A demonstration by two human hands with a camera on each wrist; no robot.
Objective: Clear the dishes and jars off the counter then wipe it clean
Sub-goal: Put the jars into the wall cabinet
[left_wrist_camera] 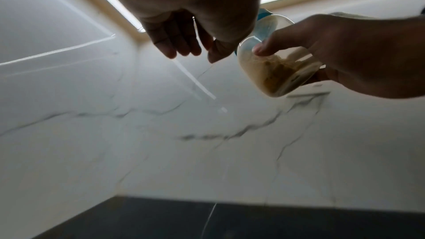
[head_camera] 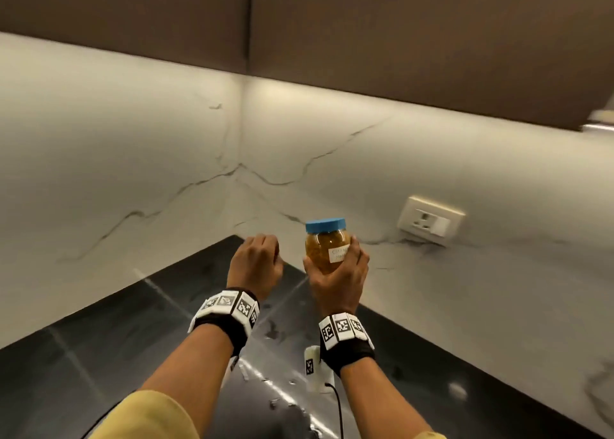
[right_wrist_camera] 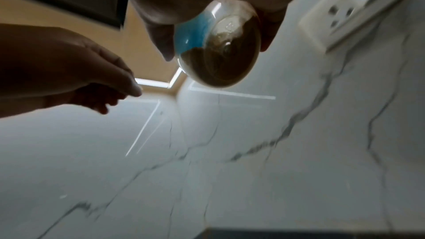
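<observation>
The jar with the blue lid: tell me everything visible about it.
The jar is small, rounded and clear, likely plastic, closed with a faceted blue lid. It holds yellow-brown powdery or grainy contents and bears a white label with blurred print. It is roughly upright, lifted above the dark counter near the corner. The right hand grips its body; the left hand is close but apart.

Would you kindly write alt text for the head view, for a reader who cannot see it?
A right hand holds a blue-lidded jar of yellow-brown contents upright above a dark counter, with the empty left hand loosely curled beside it. White marble walls meet in a corner behind, with a socket at right.
</observation>
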